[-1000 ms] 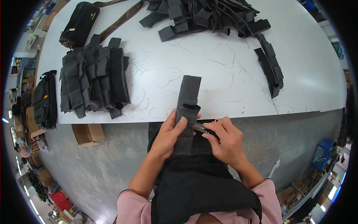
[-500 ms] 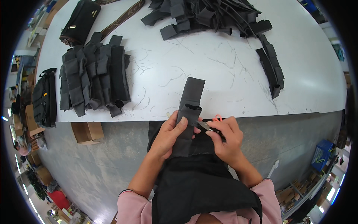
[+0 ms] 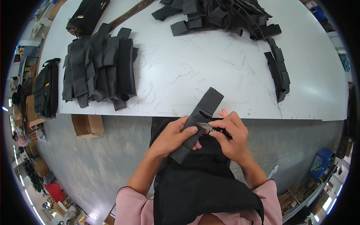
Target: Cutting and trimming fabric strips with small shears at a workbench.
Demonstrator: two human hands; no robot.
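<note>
My left hand [image 3: 173,137] is closed round a dark grey fabric strip [image 3: 210,101] with sewn loops, its thumb pressing on the front. The strip tilts, its upper end pointing up and right over the table's front edge. Pinched in my right hand [image 3: 234,135] is a pair of small thread snips [image 3: 205,126] with pointed metal blades and a dark body. A red-orange cord loop [image 3: 223,113] shows just above that hand. The blade tips lie against the strip, beside a loop opening; whether they touch a thread is too small to tell.
On the white table [image 3: 180,90] lie a stack of grey looped strips [image 3: 99,69] at left, a heap of strips [image 3: 221,17] at the back and a few strips [image 3: 277,71] at right. Loose threads are scattered about. A black bag [image 3: 88,15] and a cardboard box [image 3: 87,125] are at left.
The strip has tilted to the right in my left hand. My right hand has brought the snips' blades up onto the strip by the loop. The view has shifted slightly.
</note>
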